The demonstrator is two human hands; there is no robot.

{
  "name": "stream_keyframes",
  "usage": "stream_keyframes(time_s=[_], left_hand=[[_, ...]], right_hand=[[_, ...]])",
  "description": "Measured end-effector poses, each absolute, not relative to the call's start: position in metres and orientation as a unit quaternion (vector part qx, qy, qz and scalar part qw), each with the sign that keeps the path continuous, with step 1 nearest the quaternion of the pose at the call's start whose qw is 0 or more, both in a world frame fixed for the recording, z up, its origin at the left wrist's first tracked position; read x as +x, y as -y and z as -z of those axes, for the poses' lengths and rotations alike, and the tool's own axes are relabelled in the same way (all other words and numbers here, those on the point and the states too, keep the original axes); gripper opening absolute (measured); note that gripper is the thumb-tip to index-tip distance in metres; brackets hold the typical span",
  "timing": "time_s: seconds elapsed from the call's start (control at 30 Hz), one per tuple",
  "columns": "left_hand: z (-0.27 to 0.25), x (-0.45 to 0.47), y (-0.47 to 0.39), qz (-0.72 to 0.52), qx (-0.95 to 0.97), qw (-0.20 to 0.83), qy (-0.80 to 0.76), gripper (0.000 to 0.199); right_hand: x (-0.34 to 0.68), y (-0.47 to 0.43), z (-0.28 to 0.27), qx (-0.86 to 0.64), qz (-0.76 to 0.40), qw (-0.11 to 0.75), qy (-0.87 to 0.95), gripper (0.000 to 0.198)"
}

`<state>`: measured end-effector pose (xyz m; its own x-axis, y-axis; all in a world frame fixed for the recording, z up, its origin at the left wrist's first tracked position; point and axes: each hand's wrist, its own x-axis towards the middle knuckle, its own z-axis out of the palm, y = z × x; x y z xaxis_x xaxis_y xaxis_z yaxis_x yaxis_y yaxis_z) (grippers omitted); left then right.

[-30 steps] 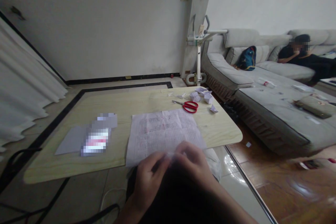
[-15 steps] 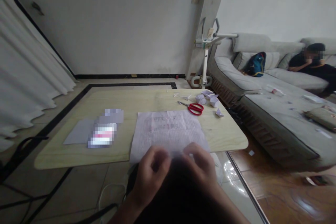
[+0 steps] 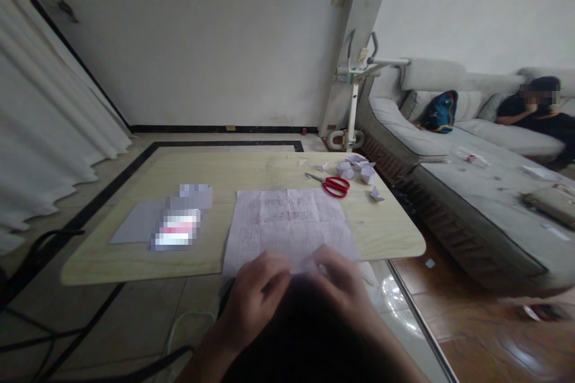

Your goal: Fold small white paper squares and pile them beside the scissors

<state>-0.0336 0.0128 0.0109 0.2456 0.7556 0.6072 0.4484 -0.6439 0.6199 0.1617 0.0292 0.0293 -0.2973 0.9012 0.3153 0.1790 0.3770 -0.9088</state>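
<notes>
Paper piece [image 3: 303, 266], small and pale, lay in the head view between the two hands, at the near edge of the worktop [image 3: 202, 169] and right of that edge's middle. The left hand [image 3: 265, 284] had its thumb and fingers together on the left end of it, and the right hand [image 3: 340, 280] seemed to pinch the other end, though blur hid the exact contact of the fingertips. From the left grip the piece ran off to the right; from the right grip it ran off to the left, so neither hand was clearly nearer. Its long axis appeared to go from hand to hand, roughly along the near edge, but its folds and true outline could not be told. Seen from above, it overlapped the near part of the written sheet [image 3: 287, 221], which reached back from the near edge; how high it was held above that sheet was not clear. Beyond the sheet, toward the far right corner, lay the red-handled scissors [image 3: 331, 185], blades pointing left. Folded paper shapes [image 3: 345, 170] clustered at that corner, with a single folded shape [image 3: 376, 194] apart from them by the right edge.
</notes>
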Motion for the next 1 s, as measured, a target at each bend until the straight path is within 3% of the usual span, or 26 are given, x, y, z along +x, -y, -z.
stream_keyframes(time_s=[0.2, 0.5, 1.0], left_hand=[[-0.013, -0.027, -0.010, -0.484, 0.683, 0.273, -0.473, 0.009], [-0.019, -0.015, -0.011, -0.440, 0.589, 0.442, -0.514, 0.025], [-0.016, -0.018, -0.013, -0.447, 0.568, 0.455, -0.519, 0.023]], right_hand=[[0.159, -0.031, -0.025, -0.352, -0.318, 0.493, 0.729, 0.008], [0.155, -0.029, -0.013, -0.323, -0.167, 0.500, 0.786, 0.021], [0.154, -0.031, -0.009, -0.312, -0.154, 0.478, 0.806, 0.022]])
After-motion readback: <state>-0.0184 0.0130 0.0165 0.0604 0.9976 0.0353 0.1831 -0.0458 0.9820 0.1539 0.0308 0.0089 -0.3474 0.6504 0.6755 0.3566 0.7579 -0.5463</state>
